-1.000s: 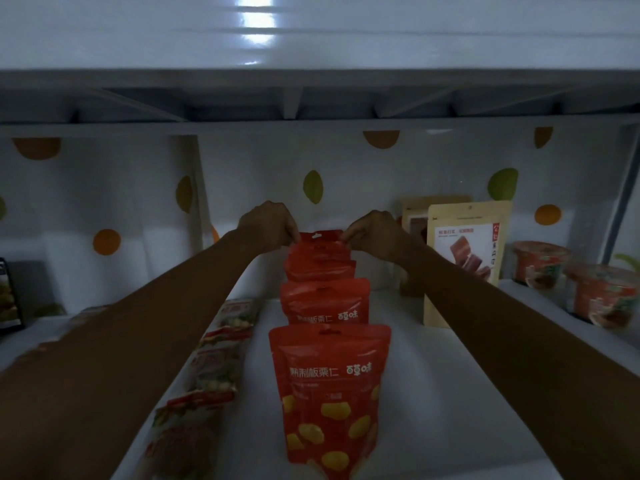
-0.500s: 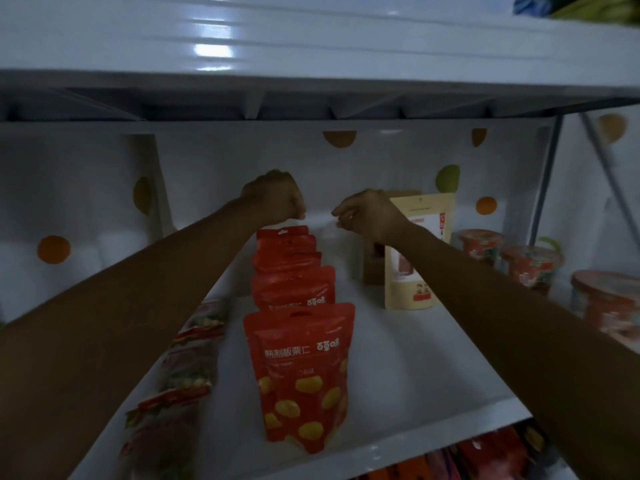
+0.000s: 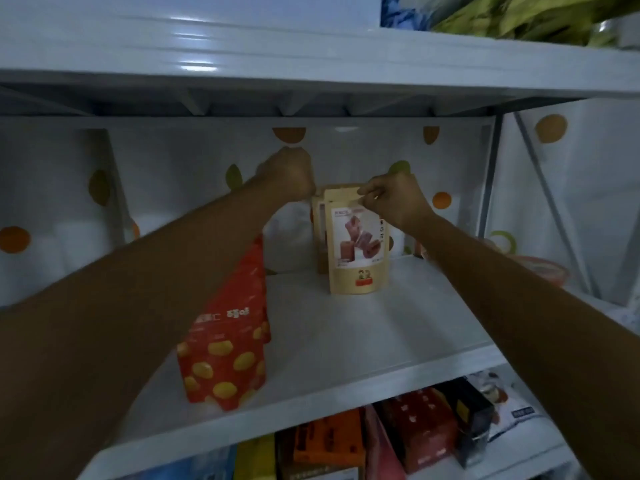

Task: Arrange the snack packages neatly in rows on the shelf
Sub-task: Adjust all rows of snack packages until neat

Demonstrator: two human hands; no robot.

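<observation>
A row of red snack pouches with yellow spots stands front to back on the white shelf, partly hidden by my left forearm. Further back stand beige pouches showing a reddish snack, one behind another. My right hand pinches the top edge of the front beige pouch. My left hand is curled into a fist at the upper left corner of the beige pouches; whether it holds one is hidden.
Red lidded cups sit at the shelf's right end beside a metal upright. The shelf above hangs low over my hands. Below, boxes and packets fill the lower shelf. The back wall has orange and green dots.
Both hands left the back red pouch and moved right to the beige pouches. The view swung right and down, bringing the lower shelf into sight.
</observation>
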